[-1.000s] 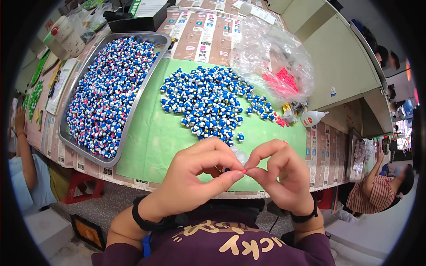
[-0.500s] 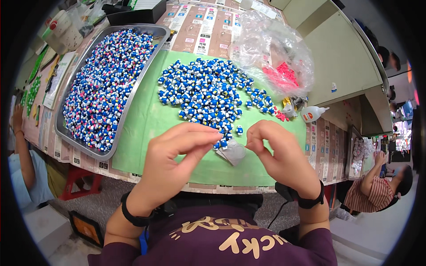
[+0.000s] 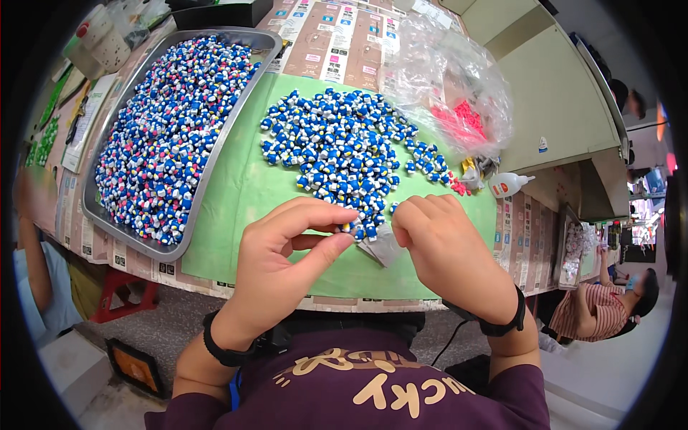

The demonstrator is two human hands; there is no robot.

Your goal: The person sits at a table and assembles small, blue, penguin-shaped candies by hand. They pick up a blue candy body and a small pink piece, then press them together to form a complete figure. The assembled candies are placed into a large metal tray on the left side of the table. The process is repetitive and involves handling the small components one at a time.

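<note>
My left hand [image 3: 283, 240] pinches a small blue-and-white figure piece [image 3: 346, 228] between thumb and forefinger, just at the near end of a pile of similar pieces [image 3: 333, 147]. To its right, my right hand [image 3: 455, 240] is closed with the fingers curled downward. Its fingertips are hidden, so anything they grip is out of sight. Between the two hands, a whitish, partly see-through scrap [image 3: 385, 247] lies on the green sheet [image 3: 229, 229]. A few small pink pieces [image 3: 459, 188] lie beyond my right hand.
A metal tray [image 3: 225, 147] full of blue, white and pink pieces stands at left. A clear plastic bag [image 3: 423, 68] with pink pieces [image 3: 467, 118] inside lies at far right, near a white squeeze bottle [image 3: 507, 184] and a cabinet [image 3: 552, 93]. Co-workers sit on both sides.
A blue-and-white piece now shows in my left pinch. My right hand has turned over, its fingers now curled down and hiding their tips. The view has shifted slightly.
</note>
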